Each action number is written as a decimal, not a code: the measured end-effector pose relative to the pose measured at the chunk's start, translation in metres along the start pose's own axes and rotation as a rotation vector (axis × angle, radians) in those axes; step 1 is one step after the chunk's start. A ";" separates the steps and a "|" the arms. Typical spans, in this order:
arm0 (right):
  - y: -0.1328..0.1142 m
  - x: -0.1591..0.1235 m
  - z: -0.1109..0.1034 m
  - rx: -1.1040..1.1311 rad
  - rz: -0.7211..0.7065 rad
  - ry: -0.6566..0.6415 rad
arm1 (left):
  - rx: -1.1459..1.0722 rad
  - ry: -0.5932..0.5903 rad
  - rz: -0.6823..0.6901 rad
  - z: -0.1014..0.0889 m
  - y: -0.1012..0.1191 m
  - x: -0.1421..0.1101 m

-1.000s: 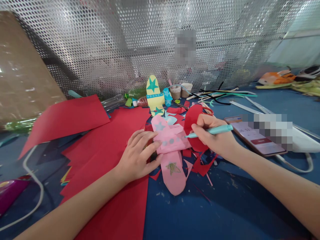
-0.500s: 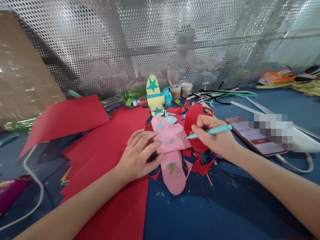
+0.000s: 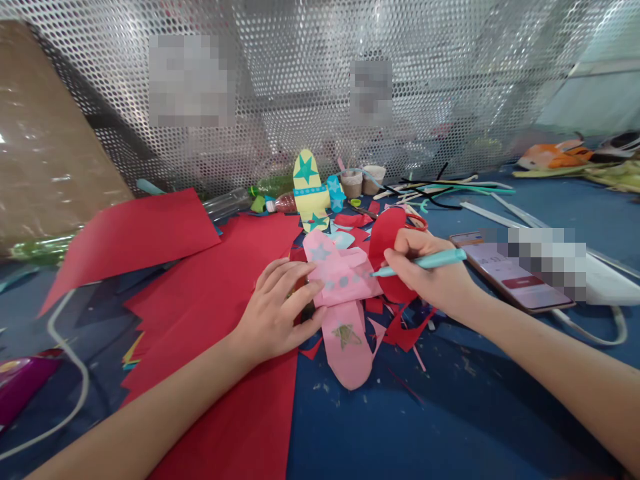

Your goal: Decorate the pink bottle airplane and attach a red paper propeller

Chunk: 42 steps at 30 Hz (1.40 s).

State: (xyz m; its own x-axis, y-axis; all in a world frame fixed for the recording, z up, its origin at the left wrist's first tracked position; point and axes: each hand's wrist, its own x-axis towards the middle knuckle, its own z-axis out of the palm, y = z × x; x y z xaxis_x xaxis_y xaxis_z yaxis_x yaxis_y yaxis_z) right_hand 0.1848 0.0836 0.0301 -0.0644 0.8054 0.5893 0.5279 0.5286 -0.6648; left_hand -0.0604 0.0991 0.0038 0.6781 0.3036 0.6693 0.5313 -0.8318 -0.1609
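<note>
A pink paper cutout [image 3: 345, 310] lies in front of me, with a rounded strip crossed by a folded band. It carries a bluish star, a row of bluish dots and a gold-green star. My left hand [image 3: 283, 307] holds the cutout at its left side, fingertips on the band and the thumb below. In my right hand [image 3: 425, 263], a light blue felt-tip pen [image 3: 440, 259] is pinched at a slant. Its tip meets the right part of the band by the dots. A red rounded paper piece [image 3: 387, 237] sits partly behind my right fingers.
Red paper sheets [image 3: 220, 340] spread to the left. Red and pink scraps [image 3: 403, 333] surround the cutout. A yellow paper cutout [image 3: 307, 190] with green stars stands behind, near two small cups [image 3: 351, 183]. A phone [image 3: 515, 273] lies right. A perforated metal panel [image 3: 300, 80] rises behind.
Almost nothing differs. My right hand and the felt-tip pen have shifted very slightly to the right; my left hand and the pink cutout stay in place.
</note>
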 end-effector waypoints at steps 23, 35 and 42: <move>-0.002 -0.002 -0.001 0.060 0.057 -0.014 | -0.008 -0.018 -0.001 0.001 -0.001 -0.002; -0.004 -0.002 -0.001 0.073 0.082 -0.006 | -0.006 -0.005 -0.003 0.000 -0.001 -0.001; -0.003 -0.002 0.000 0.063 0.059 -0.011 | -0.003 0.004 0.005 0.000 -0.001 -0.001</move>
State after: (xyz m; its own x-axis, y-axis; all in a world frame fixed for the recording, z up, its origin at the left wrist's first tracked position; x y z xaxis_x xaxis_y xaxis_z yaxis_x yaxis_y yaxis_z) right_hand 0.1837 0.0808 0.0311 -0.0446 0.8382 0.5435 0.4764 0.4960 -0.7259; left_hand -0.0613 0.0993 0.0038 0.6787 0.2973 0.6716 0.5263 -0.8346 -0.1624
